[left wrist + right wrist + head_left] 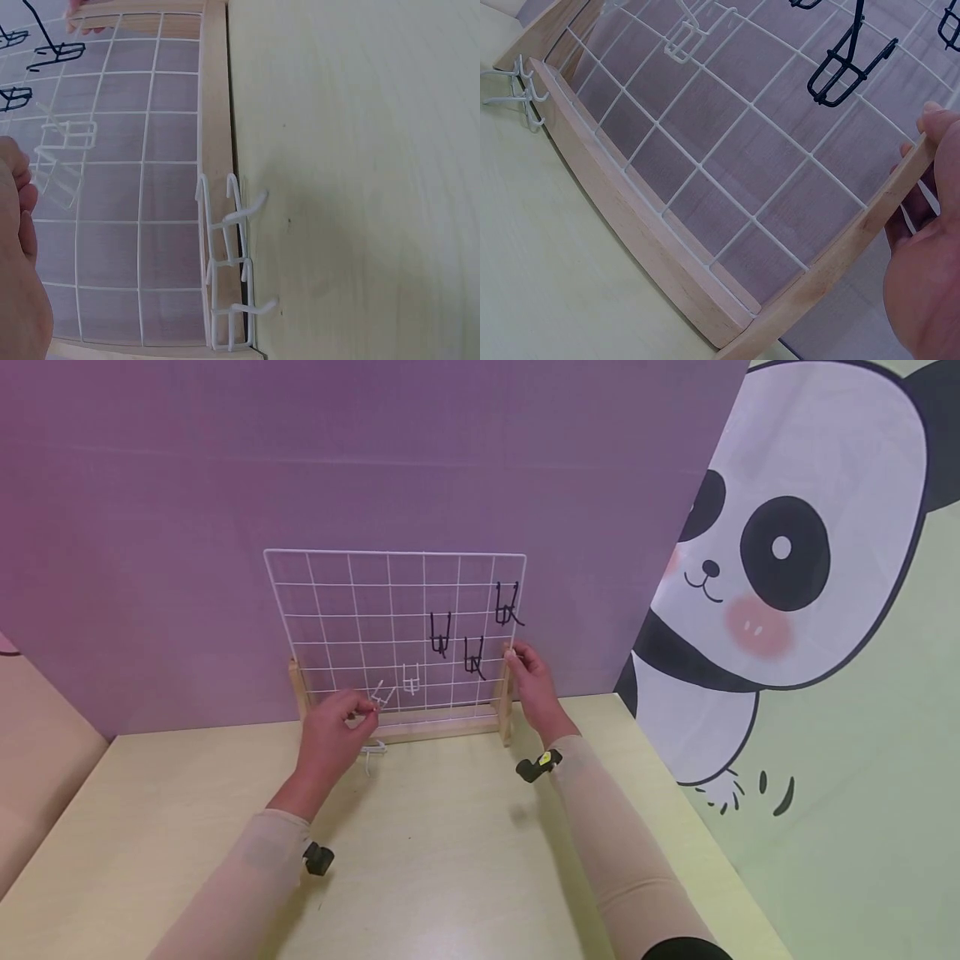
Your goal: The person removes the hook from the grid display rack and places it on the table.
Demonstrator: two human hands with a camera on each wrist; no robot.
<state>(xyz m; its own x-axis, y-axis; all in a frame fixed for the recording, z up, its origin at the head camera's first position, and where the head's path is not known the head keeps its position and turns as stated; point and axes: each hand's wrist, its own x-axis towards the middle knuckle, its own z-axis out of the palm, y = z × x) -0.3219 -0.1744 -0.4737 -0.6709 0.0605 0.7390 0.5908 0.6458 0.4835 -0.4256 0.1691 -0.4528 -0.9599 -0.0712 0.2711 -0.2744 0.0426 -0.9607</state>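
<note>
Hands (337,727) (536,687) grip white hook (381,698), left, and wooden stand (506,717), right; yellow sticker (545,759) unreadable.

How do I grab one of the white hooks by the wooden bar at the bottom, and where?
Pinch the single prong of the white hook. Best to come from the front, over the table: the prong juts out that way, clear of the wooden bar, so fingertips should fit round it. Its other wires sit closer to the wood.
</note>
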